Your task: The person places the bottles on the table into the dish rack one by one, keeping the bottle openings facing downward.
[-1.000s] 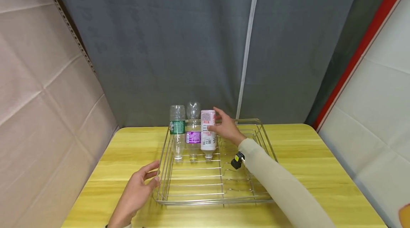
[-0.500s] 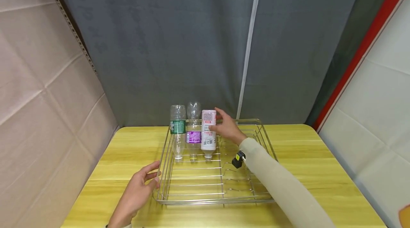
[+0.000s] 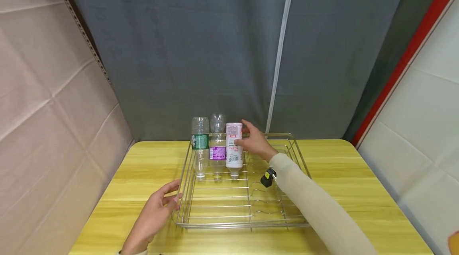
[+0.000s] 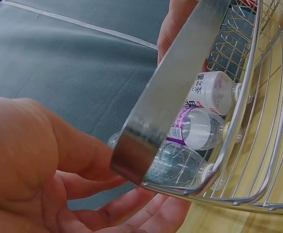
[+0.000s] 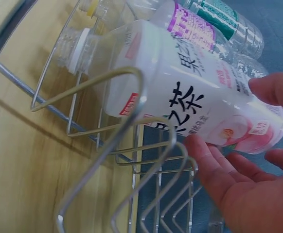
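Three empty plastic bottles stand upside down in a wire dish rack (image 3: 249, 207). On the left is a clear bottle with a green label (image 3: 200, 142); beside it is a clear bottle with a purple label (image 3: 217, 153). The white-and-pink fruit tea bottle (image 3: 234, 147) is at the right of the row, its neck down on the wires. My right hand (image 3: 255, 142) holds it near its upturned base, thumb in front and fingers on the far side (image 5: 229, 179). My left hand (image 3: 157, 207) grips the rack's left rim, thumb and fingers on either side of the metal band (image 4: 146, 126).
The rack rests on a yellow wood-grain table (image 3: 125, 179). A grey curtain (image 3: 201, 48) hangs right behind it, with pale fabric walls at both sides. Wavy wire dividers (image 5: 166, 160) fill the rack's right half. A small black device (image 3: 267, 178) sits at my right wrist.
Both hands and the bottles stay essentially where they were. The whole head view has drifted slightly, shifting the scene a few pixels to the right.
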Demonstrator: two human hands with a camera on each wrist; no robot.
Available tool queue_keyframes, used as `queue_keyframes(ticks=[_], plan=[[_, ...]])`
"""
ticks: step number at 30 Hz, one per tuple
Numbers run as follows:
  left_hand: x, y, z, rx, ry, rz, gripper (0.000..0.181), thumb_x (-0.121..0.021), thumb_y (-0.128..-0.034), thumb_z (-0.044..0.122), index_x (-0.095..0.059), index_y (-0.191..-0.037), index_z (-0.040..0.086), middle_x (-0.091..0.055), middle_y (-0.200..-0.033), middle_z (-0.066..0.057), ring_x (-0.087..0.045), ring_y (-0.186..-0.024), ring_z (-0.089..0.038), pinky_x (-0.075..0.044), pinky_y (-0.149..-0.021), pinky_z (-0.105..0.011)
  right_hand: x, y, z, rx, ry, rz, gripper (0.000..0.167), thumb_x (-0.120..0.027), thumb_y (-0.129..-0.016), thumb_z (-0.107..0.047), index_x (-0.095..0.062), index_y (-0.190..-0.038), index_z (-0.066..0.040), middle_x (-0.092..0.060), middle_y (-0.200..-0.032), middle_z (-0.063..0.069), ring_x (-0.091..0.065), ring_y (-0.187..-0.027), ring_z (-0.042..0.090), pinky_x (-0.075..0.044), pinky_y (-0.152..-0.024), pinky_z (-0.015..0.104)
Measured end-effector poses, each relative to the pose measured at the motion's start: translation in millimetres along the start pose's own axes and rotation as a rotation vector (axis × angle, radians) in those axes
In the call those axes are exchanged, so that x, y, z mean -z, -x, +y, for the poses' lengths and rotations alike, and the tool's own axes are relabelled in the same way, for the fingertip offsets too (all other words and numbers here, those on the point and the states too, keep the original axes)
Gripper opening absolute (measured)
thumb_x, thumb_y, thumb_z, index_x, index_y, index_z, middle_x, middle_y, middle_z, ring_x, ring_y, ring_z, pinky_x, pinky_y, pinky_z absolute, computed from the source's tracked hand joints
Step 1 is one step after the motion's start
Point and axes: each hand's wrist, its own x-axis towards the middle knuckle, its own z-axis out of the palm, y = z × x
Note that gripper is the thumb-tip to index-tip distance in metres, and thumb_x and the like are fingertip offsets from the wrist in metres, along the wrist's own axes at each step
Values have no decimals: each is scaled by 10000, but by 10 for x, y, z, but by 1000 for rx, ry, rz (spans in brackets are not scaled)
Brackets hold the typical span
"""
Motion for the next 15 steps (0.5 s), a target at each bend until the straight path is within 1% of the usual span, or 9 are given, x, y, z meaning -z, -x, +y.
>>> queue_keyframes(ticks=[4, 7, 12, 15], plan=[[-4, -1, 6, -8, 7, -4, 514, -501, -1076, -22, -443, -1583, 42, -443, -1571, -294, -583, -1369, -421, -635, -938, -390, 44, 47, -53, 21, 35, -11, 980, -808, -931, -173, -205, -1704, -201, -498, -1566, 180, -658, -1258, 385, -646, -927, 423], [-3, 2, 11, -2, 12, -5, 505, -524, -1078, 0, -454, -1576, 50, -470, -1552, -282, -587, -1361, -414, -635, -945, -396, 87, 92, -81, 45, 76, -37, 974, -793, -948, -191, -184, -1708, -180, -495, -1581, 189, -643, -1305, 384, -622, -995, 452], [20, 7, 19, 3, 12, -13, 507, -512, -1078, 0, -441, -1577, 45, -471, -1551, -277, -573, -1377, -419, -631, -953, -387, 140, 182, -143, 55, 135, -111, 996, -781, -964, -214, -129, -1716, -173, -437, -1649, 191, -620, -1359, 379, -551, -1107, 496], [37, 10, 26, 4, 12, -13, 514, -495, -1075, -9, -432, -1582, 44, -458, -1562, -283, -566, -1388, -429, -628, -961, -387, 151, 231, -183, 57, 143, -167, 996, -772, -971, -225, -114, -1717, -160, -396, -1674, 206, -609, -1367, 403, -535, -1122, 518]])
